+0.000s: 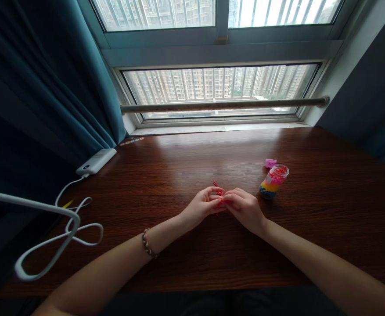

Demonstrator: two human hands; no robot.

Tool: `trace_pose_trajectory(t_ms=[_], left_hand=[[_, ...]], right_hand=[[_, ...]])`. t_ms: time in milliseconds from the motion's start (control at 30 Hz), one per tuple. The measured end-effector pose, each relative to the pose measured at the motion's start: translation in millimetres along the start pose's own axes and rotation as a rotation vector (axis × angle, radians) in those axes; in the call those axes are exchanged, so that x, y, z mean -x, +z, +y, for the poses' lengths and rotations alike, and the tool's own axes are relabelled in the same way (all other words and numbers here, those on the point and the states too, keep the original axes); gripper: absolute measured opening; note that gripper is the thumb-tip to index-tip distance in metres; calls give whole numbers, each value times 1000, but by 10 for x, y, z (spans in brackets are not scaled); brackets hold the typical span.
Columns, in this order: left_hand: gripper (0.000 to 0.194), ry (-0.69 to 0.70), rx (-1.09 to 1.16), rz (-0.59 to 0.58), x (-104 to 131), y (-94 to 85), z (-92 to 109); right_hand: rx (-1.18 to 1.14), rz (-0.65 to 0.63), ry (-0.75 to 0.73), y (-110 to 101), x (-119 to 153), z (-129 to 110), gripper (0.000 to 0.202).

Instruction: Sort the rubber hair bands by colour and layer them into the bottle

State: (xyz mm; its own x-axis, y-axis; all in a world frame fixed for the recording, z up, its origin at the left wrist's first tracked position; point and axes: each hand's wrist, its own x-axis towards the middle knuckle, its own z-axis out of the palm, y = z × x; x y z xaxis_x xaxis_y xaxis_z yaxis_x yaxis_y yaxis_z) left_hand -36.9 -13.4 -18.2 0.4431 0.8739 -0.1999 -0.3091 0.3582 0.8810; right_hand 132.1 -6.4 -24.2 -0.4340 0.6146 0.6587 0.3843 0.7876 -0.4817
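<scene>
My left hand [208, 200] and my right hand [243, 204] meet over the middle of the table. Between their fingertips is a thin red cord-like piece [215, 184], its ends poking out above and below the fingers. Both hands are closed around it in a pinch, and the fingers cover most of it. To the right of my right hand a clear jar [274, 181] holds small pieces in blue, yellow, pink and red layers. Its mouth is uncovered. Just behind the jar lies a small pink item [270, 163], possibly its lid.
The dark wooden table [185, 166] reaches back to a barred window [221, 83]. A white power bank [96, 161] sits at the left with a looped white cable [73, 228]. A blue curtain [90, 87] hangs beside it. A small yellow object [67, 204] lies near the cable.
</scene>
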Motion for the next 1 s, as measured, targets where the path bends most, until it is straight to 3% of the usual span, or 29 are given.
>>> trace_pose_trajectory(t_ms=[300, 567, 767, 1000], left_hand=[[28, 71, -236, 88, 33, 6, 92], [19, 208, -495, 195, 54, 63, 184], [24, 192, -381, 277, 4, -55, 175], [26, 210, -160, 334, -103, -219, 168]], right_hand=[[-39, 30, -5, -34, -25, -30, 6], [-152, 32, 146, -2, 2, 22, 4], [-211, 52, 219, -35, -37, 8, 13], [-26, 48, 300, -19, -5, 129, 13]])
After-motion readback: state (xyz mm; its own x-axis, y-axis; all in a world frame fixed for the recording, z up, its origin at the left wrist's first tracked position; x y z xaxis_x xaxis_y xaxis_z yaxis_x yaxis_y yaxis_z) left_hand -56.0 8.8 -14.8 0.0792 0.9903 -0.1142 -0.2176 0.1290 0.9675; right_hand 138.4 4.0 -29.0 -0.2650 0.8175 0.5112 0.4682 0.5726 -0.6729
